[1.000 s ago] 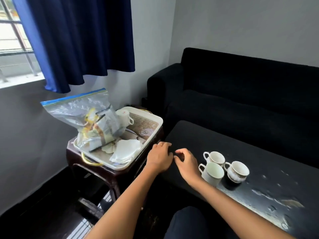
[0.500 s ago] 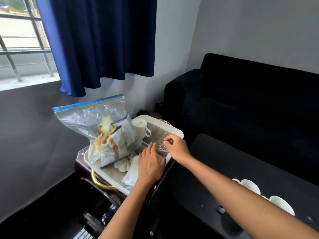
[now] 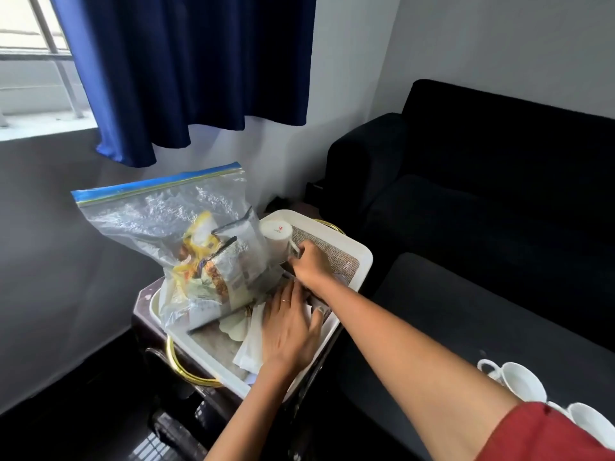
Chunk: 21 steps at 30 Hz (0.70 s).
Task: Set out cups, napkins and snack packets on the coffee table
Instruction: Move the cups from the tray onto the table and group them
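Cup [image 3: 275, 239]: upturned, far in tray [image 3: 361, 261]; rigid, breakable, grasp its handle.
Right hand [image 3: 311, 262]: pinching that handle.
Left hand [image 3: 289, 322]: spread flat on soft napkins [image 3: 251, 347].

A dark blue curtain [image 3: 196, 61] hangs at far left, half covering a barred window [image 3: 33, 61] that lets in bright daylight. The walls [image 3: 499, 44] are pale grey above, darker below the sill. A black sofa [image 3: 482, 181] fills the far right corner. The floor [image 3: 66, 410] at near left is dark.
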Available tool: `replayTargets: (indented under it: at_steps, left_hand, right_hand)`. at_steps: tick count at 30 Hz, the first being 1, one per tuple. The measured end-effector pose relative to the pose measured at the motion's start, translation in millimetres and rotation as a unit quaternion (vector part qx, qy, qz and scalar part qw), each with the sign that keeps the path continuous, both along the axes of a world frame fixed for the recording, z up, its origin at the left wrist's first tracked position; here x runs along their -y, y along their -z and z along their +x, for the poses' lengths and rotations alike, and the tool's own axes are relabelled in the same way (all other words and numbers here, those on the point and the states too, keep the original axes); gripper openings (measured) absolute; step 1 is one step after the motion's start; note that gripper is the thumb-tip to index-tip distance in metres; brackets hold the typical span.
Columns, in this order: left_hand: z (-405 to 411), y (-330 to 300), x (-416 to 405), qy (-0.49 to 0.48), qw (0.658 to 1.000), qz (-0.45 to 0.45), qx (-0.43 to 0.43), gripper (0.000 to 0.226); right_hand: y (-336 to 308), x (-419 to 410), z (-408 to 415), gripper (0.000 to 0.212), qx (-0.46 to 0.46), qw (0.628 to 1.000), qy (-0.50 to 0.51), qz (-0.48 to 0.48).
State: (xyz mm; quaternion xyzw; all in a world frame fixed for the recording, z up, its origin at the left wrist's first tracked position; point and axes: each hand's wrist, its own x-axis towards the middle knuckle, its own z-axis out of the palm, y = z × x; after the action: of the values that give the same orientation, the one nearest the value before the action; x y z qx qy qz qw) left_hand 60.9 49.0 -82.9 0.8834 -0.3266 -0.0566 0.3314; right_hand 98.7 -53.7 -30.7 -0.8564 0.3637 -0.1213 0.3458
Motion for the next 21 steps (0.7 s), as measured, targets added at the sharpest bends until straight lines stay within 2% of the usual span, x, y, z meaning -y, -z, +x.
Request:
replayTargets:
  at_steps: [1,11,17,21]
  left_hand:
    - [-0.2,0.0,-0.3,-0.002,1.000,-0.006,0.001,0.067]
    - [-1.5,-1.8,-2.3,-0.012,1.000,-0.023,-0.003,0.071]
    - [-2.7,-7.4,-5.2,0.028,0.999,-0.014,-0.019,0.078]
    - [-10.0,-17.2,-6.5,0.040,0.999,0.003,0.011,0.076]
  right_hand:
    - [1.4,-0.7,0.0,0.010,0.009,1.000,0.005,-0.003]
    - [9.1,-9.2,-33.0,0.017,0.061,0.996,0.063,-0.006]
    - [-1.8,-16.5,-58.3,0.017,0.095,0.990,0.097,0.043]
    - [-11.5,-19.4,-76.1,0.014,0.114,0.985,0.116,0.064]
